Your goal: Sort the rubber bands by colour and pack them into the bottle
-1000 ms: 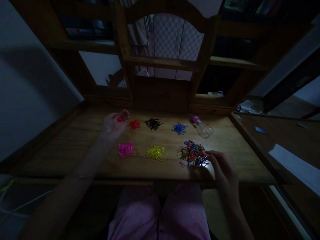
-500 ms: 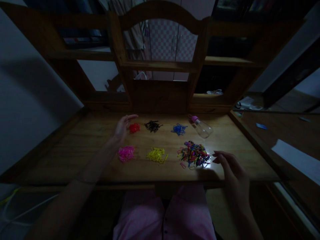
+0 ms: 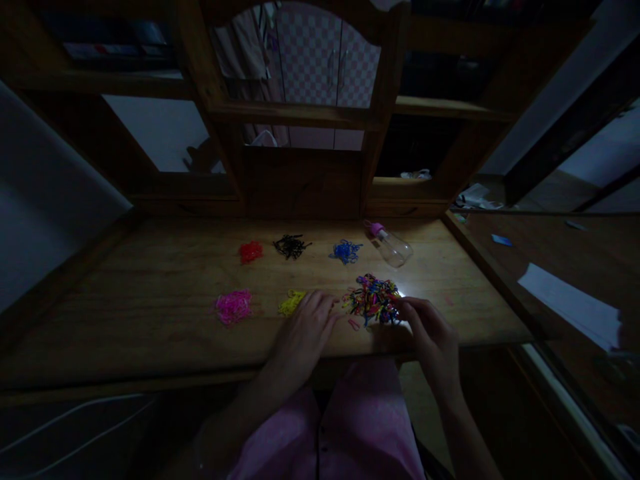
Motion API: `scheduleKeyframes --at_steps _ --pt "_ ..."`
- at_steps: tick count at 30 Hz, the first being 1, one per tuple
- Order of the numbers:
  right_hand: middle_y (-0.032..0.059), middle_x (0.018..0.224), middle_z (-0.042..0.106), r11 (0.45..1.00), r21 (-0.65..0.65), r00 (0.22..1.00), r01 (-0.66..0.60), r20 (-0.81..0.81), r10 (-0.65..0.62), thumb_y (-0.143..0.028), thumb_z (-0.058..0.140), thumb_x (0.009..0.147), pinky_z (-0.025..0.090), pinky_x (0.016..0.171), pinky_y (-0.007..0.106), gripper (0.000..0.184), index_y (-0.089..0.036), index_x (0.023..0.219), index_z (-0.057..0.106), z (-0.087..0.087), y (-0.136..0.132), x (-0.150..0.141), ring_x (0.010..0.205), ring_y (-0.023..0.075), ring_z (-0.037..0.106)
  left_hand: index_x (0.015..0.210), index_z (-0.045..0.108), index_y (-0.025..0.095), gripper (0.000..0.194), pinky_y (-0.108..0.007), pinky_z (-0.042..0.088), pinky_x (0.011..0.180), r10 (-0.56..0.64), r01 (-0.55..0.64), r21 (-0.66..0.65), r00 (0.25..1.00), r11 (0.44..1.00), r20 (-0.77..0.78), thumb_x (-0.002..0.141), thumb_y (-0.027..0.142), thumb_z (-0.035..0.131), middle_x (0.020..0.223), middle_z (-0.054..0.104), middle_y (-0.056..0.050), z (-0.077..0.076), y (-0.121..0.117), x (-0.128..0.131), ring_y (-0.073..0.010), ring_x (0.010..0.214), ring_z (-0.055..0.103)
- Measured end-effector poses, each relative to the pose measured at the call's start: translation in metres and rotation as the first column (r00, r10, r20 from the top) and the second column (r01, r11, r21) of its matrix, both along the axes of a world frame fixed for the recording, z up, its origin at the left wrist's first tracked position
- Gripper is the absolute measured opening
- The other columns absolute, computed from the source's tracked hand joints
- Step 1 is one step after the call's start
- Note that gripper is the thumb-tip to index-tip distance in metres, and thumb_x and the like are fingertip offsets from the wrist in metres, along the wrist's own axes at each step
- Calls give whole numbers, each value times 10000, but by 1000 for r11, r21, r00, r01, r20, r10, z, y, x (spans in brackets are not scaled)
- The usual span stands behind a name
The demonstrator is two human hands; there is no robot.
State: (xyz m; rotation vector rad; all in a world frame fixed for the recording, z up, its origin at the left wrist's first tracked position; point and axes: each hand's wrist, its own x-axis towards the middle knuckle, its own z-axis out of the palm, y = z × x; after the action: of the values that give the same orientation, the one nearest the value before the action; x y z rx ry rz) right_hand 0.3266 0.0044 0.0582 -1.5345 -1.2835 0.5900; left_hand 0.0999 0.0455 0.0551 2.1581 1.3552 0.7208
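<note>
Small coloured rubber bands lie in heaps on a wooden desk point(image 3: 150, 300): red point(image 3: 251, 251), black point(image 3: 290, 246), blue point(image 3: 345, 251), pink point(image 3: 233, 306), yellow point(image 3: 291, 302), and a mixed pile point(image 3: 373, 299). My left hand point(image 3: 306, 329) rests flat with fingers stretched out, over part of the yellow heap and reaching toward the mixed pile. My right hand point(image 3: 425, 329) has its fingers curled at the right edge of the mixed pile; what they pinch is too small to see.
A clear bottle with a pink cap point(image 3: 390, 244) lies on its side behind the mixed pile. A wooden shelf unit point(image 3: 300, 113) rises at the desk's back. White paper point(image 3: 570, 303) lies on a side surface at right. My pink-clad lap sits below the desk edge.
My left hand has come back from the red heap to the front, beside the yellow heap. My right hand has moved in onto the mixed pile's edge. The view has shifted slightly.
</note>
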Motion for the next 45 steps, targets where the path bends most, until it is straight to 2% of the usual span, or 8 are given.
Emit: scheduleKeyframes --at_steps 4,10,15,19,25,33,38,45 --pt "62 1010 706 1000 3 1000 -2 8 2 -363 547 923 504 796 336 227 -206 1021 678 4 -4 -2 896 215 660 986 581 212 107 -384 438 911 41 -31 103 994 994 -103 894 169 547 1019 581 -47 -16 13 18 -227 993 522" --pt "53 1037 702 1000 -19 1000 11 6 -11 -361 548 923 504 794 317 244 -217 1073 677 3 -9 2 914 208 661 879 569 201 59 -390 414 842 47 -15 140 972 990 -230 914 197 522 955 584 -52 -17 20 24 -236 924 509" --pt "48 1026 693 1000 -20 999 13 35 -12 -349 538 932 497 793 317 214 -218 1038 669 1 -8 1 922 209 654 860 582 195 87 -390 397 824 63 -27 125 954 992 -295 908 186 510 940 600 -60 -3 14 2 -250 928 516" --pt "57 980 664 997 34 988 -71 139 66 -290 520 945 488 803 324 160 -214 994 652 3 -3 -5 909 203 628 863 598 209 82 -398 394 825 171 -122 155 917 980 -361 896 213 523 936 603 -65 0 11 -34 -267 932 527" --pt "85 1001 592 939 -15 830 -345 462 312 -237 587 901 486 788 348 85 -221 942 660 -7 3 -24 934 225 568 930 615 221 96 -402 415 857 221 -176 181 937 968 -272 884 288 562 967 604 -61 -19 14 -62 -263 956 540" --pt "128 1033 570 931 -113 650 -346 687 325 -155 508 916 474 811 406 96 -196 957 585 -23 5 -43 952 263 533 982 624 222 106 -400 426 887 208 -185 178 971 966 -118 907 251 555 1005 592 -57 -3 1 -24 -250 1000 531" --pt "124 1057 567 945 -67 741 -320 604 294 -137 443 939 482 820 386 129 -196 1010 533 -16 6 -41 967 249 553 1035 616 230 153 -381 415 913 60 -34 181 988 983 -140 897 194 560 1044 588 -51 -5 18 7 -238 1039 508" --pt "39 878 644 998 46 930 -49 366 29 -251 484 951 486 703 297 80 -219 960 556 -5 0 -15 781 179 621 872 579 199 31 -381 419 858 -2 37 164 977 986 -212 868 211 608 947 579 -57 -20 43 25 -241 956 508"
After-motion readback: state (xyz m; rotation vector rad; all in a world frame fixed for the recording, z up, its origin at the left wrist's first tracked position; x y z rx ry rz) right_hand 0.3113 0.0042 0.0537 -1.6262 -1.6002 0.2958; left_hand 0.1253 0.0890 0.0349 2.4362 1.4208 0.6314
